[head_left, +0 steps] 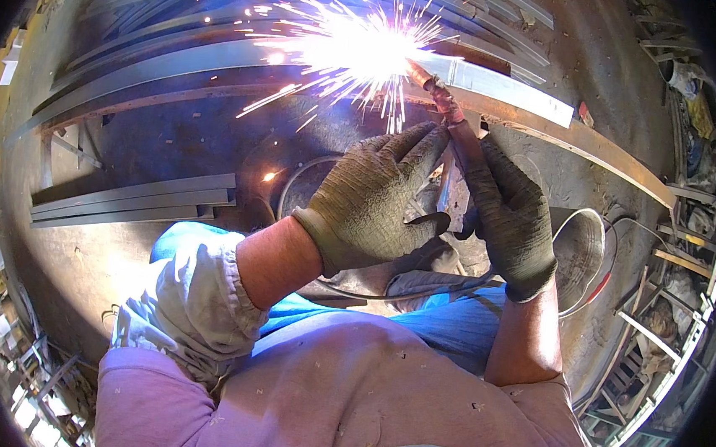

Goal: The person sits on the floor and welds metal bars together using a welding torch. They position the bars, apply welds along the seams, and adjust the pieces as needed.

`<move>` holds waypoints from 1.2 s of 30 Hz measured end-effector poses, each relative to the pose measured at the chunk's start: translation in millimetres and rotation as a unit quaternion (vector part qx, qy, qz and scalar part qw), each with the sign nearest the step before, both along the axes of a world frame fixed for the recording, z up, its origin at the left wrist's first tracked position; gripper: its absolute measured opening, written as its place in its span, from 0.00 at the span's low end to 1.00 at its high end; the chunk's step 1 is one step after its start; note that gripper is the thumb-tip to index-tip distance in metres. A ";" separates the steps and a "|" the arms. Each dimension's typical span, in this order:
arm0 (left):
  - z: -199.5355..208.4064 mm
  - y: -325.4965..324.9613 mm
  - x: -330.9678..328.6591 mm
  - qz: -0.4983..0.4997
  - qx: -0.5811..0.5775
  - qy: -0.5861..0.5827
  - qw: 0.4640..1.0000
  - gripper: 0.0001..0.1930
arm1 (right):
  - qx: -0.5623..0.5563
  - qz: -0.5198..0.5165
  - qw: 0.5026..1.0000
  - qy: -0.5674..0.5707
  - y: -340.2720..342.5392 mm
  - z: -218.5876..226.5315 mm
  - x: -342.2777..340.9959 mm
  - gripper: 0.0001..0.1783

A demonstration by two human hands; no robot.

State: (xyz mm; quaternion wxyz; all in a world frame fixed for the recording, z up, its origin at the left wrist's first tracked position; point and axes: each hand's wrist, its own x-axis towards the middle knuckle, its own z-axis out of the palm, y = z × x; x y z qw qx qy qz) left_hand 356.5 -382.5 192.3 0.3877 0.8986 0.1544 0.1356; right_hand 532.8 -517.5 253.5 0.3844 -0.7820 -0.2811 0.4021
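Observation:
A welding torch (467, 148) with a copper-coloured nozzle slants up and left in my gloved right hand (517, 215), whose fingers wrap its handle. Bright white glare and flying sparks (347, 46) at its tip hide the weld spot. Grey-green work gloves cover both hands. My left hand (381, 196) is open beside the torch, fingers stretched toward its neck and thumb apart. Its fingertips seem to touch the torch. Under the glare lies a long pale metal bar (511, 93) on a rusty beam (579, 144).
More long metal bars (508, 21) lie side by side beyond the glare. Several grey square tubes (133, 197) rest at the left. A cable (369, 296) curves below my hands, near a bucket-like container (579, 249). Metal racks (656, 339) with scrap line the right side.

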 end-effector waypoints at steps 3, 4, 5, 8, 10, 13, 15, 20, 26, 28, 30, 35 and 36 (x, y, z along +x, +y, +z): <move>6.0 -1.0 0.9 0.000 -0.013 0.037 0.999 0.53 | -0.003 -0.010 1.000 -0.008 -1.9 -2.1 -1.2 0.19; 5.8 -1.9 0.9 0.003 -0.001 0.030 1.000 0.53 | 0.008 -0.008 1.000 -0.015 -2.4 -4.5 -1.1 0.19; 5.2 -2.8 1.0 0.005 0.010 0.023 1.000 0.53 | 0.018 -0.005 1.000 -0.022 -2.9 -6.9 -1.0 0.19; 3.4 -3.4 0.2 0.004 0.013 0.002 1.000 0.53 | 0.020 -0.003 0.999 -0.032 -2.9 -5.0 -2.2 0.19; 1.3 -3.6 -0.4 0.002 0.010 -0.008 1.000 0.52 | 0.014 0.007 0.999 -0.042 -3.8 -4.3 -0.4 0.19; 0.2 -4.0 -0.6 0.005 0.008 -0.004 1.000 0.52 | -0.043 0.016 0.998 -0.049 2.7 8.9 -3.0 0.21; 3.9 -3.6 -0.1 0.009 0.003 0.018 1.000 0.52 | -0.028 0.005 0.999 -0.019 1.3 6.3 -3.9 0.21; 2.1 -5.7 -1.4 0.013 0.007 0.030 0.999 0.52 | -0.011 0.005 1.000 -0.005 -0.2 4.0 -3.8 0.21; -0.4 -5.2 0.2 0.003 0.001 0.027 1.000 0.53 | 0.022 0.011 0.999 -0.040 -4.6 -4.8 -3.6 0.20; -0.6 -5.8 -0.1 0.004 0.006 0.020 1.000 0.53 | 0.049 0.014 0.998 -0.045 -6.2 -11.2 -2.6 0.20; -1.0 -7.7 -3.2 0.011 0.028 0.003 1.000 0.53 | 0.037 0.004 0.999 -0.026 -1.6 -3.1 -5.1 0.20; -1.0 -6.7 -2.3 0.009 0.008 -0.017 1.000 0.53 | -0.015 -0.010 1.000 0.016 -1.4 5.2 -5.0 0.20; -0.5 -7.3 -2.5 0.011 0.011 -0.019 1.000 0.53 | -0.014 -0.012 1.000 0.024 -1.9 6.0 -5.2 0.20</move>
